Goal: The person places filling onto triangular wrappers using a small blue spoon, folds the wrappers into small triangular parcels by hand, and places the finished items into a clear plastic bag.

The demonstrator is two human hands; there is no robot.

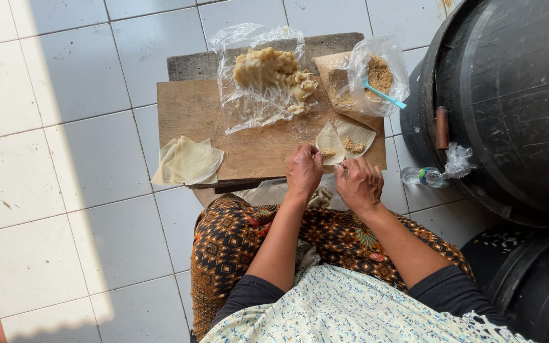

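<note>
White floor tiles point(65, 159) surround us, and one wooden board point(192, 111) sits before our knees. On it we count one clear plastic sheet point(249, 108) carrying a single heap of pale dough point(268, 67), one bag of brown filling point(376, 73) with one blue spoon point(386, 95), and two open wrappers point(344, 136), each with a dab of filling. One stack of plain wrappers point(189, 162) overhangs the board's left edge. Our left hand point(304, 170) and right hand point(358, 184) are both curled at the board's near edge, pinching a wrapper's rim. Two black barrels point(516, 95) stand right, one small bottle point(424, 176) beside them.
</note>
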